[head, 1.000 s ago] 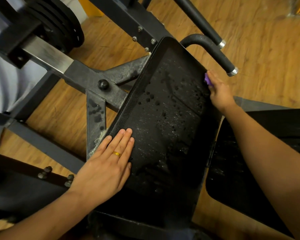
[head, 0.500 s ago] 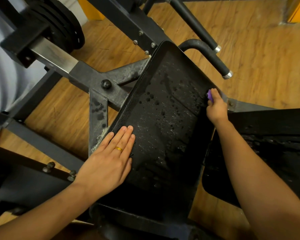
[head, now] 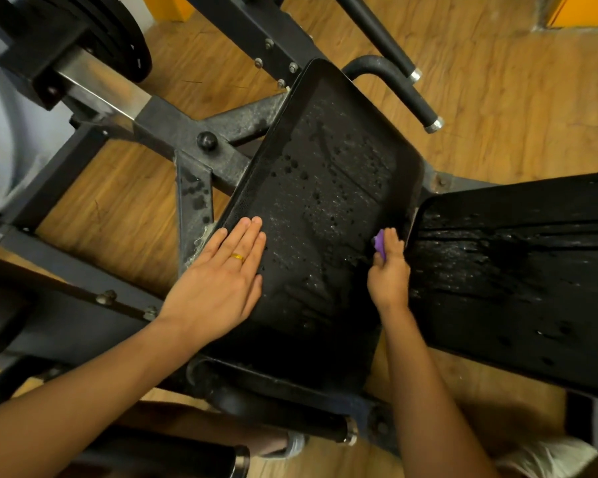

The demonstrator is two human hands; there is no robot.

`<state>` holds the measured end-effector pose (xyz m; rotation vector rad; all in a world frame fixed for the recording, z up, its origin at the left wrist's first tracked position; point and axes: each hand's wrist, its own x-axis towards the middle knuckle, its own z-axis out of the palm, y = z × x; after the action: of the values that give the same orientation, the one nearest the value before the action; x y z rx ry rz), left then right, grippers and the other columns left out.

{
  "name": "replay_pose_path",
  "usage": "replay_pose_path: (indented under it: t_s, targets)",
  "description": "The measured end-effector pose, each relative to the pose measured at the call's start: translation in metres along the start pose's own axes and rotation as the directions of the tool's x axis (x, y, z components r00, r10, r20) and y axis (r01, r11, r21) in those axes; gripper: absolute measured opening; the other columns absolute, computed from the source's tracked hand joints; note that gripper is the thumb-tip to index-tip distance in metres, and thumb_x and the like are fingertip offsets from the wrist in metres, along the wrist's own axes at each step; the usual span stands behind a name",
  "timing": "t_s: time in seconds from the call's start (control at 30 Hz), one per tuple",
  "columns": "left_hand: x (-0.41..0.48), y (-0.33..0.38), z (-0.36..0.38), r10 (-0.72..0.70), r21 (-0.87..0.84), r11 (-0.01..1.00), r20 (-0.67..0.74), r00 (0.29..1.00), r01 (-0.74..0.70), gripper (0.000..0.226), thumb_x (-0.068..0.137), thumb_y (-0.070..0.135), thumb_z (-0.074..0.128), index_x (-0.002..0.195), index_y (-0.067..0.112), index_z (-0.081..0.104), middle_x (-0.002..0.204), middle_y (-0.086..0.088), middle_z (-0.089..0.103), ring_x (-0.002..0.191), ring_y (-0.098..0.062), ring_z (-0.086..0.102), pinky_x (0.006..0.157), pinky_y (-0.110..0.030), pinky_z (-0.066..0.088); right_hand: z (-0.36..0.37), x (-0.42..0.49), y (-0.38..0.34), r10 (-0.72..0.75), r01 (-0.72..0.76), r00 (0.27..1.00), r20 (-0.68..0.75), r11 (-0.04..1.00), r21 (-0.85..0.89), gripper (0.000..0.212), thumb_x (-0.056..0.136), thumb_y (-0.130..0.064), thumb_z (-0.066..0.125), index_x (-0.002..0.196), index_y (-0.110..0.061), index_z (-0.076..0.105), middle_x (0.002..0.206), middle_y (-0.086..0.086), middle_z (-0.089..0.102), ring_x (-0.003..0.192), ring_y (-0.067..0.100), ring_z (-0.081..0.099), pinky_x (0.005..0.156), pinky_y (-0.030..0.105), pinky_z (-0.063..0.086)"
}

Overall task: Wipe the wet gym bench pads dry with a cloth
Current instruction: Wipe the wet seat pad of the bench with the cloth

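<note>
1 wet pad (head: 328, 188) bears left grip (head: 221, 281), flat-fingered, and right grip (head: 389, 270) clutching purple cloth (head: 379, 243).

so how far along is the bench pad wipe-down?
Done: nothing looks dry yet; the angled black padded seat is beaded with droplets across its face. In hand: the right hand grips a small purple cloth at that pad's right edge, while the left hand rests flat on its left side. Left: most of this pad, plus the flat black pad to the right, streaked with water.
</note>
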<state>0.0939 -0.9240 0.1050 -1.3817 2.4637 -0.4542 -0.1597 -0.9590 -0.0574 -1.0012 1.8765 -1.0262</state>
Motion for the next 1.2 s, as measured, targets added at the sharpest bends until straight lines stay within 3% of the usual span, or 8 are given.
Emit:
replay_pose_path:
  t_s: [0.17,0.33,0.5,0.7,0.9,1.03,1.13,1.2]
  targets:
    - [-0.001,0.001,-0.001,-0.006,0.007,1.000,-0.008,1.000,0.006,0.065,0.102,0.037,0.030,0.154,-0.002,0.031,0.164,-0.020,0.021,0.154,-0.030,0.020,0.125,-0.046,0.016,0.007,-0.077,0.013,0.020,-0.020,1.000,0.021,1.000,-0.005,0.062,0.100,0.007,0.044,0.157,-0.012,0.031,0.165,-0.003,0.025,0.155,0.013,0.010,0.112,0.008,0.003]
    - [-0.002,0.001,-0.002,-0.013,0.001,1.000,0.001,1.000,0.013,0.065,0.102,0.038,0.027,0.154,-0.001,0.031,0.164,-0.019,0.022,0.154,-0.029,0.020,0.125,-0.044,0.015,0.026,-0.145,0.010,0.063,-0.062,0.998,-0.033,0.998,0.003,0.060,0.101,0.007,0.044,0.156,-0.009,0.030,0.165,0.003,0.026,0.155,0.019,0.012,0.120,0.020,0.010]
    - [-0.003,0.001,-0.006,-0.023,-0.016,1.000,0.018,1.000,0.023,0.065,0.102,0.039,0.026,0.154,0.000,0.032,0.163,-0.018,0.024,0.154,-0.027,0.021,0.125,-0.043,0.016,0.030,-0.178,-0.003,0.094,-0.094,0.996,0.000,0.995,0.025,0.058,0.104,0.001,0.042,0.158,-0.009,0.025,0.167,0.004,0.020,0.155,0.019,0.009,0.116,0.015,0.004]
    - [-0.005,-0.002,-0.009,-0.006,-0.083,0.997,0.047,0.999,0.009,0.067,0.101,0.039,0.018,0.152,0.000,0.037,0.161,-0.018,0.030,0.152,-0.027,0.025,0.124,-0.041,0.015,0.036,-0.189,-0.048,0.014,-0.038,0.974,0.225,0.994,0.104,0.061,0.107,-0.009,0.040,0.160,-0.010,0.009,0.170,0.001,0.000,0.155,0.017,-0.009,0.114,0.015,-0.005]
    - [-0.007,0.007,-0.020,-0.007,-0.261,0.965,0.087,0.996,0.030,0.066,0.102,0.039,0.015,0.157,0.004,0.024,0.166,-0.012,0.019,0.156,-0.020,0.009,0.121,-0.031,-0.004,0.035,-0.192,-0.068,-0.081,-0.063,0.846,0.527,0.966,0.249,0.082,0.100,-0.018,0.052,0.162,-0.018,-0.004,0.163,-0.012,-0.021,0.146,0.006,-0.028,0.118,0.025,-0.011]
    - [-0.016,0.033,-0.018,0.109,-0.354,0.934,0.145,0.983,-0.051,0.062,0.106,0.039,0.015,0.159,0.007,0.017,0.168,-0.008,0.011,0.156,-0.016,0.001,0.120,-0.027,-0.010,0.022,-0.187,-0.064,-0.032,-0.252,0.871,0.491,0.828,0.501,0.085,0.079,-0.017,0.048,0.160,-0.015,0.021,0.165,-0.010,0.009,0.152,0.004,0.001,0.126,0.027,0.007]
    - [-0.021,0.052,-0.009,0.128,-0.337,0.940,0.194,0.973,-0.056,0.081,0.093,0.049,-0.002,0.159,0.008,0.019,0.168,-0.009,0.012,0.156,-0.018,0.002,0.121,-0.031,-0.010,0.014,-0.178,-0.049,0.061,-0.298,0.928,0.368,0.715,0.632,0.058,0.094,0.009,0.040,0.150,-0.006,0.042,0.157,0.005,0.041,0.143,0.012,0.040,0.118,0.023,0.033]
    - [-0.023,0.058,-0.007,0.100,-0.302,0.953,0.215,0.971,-0.032,0.077,0.096,0.050,0.006,0.159,0.007,0.018,0.168,-0.010,0.009,0.156,-0.019,-0.001,0.122,-0.034,-0.010,0.009,-0.170,-0.038,0.113,-0.331,0.932,0.345,0.657,0.678,0.048,0.100,0.010,0.038,0.144,-0.004,0.050,0.147,0.011,0.055,0.133,0.016,0.055,0.115,0.032,0.041]
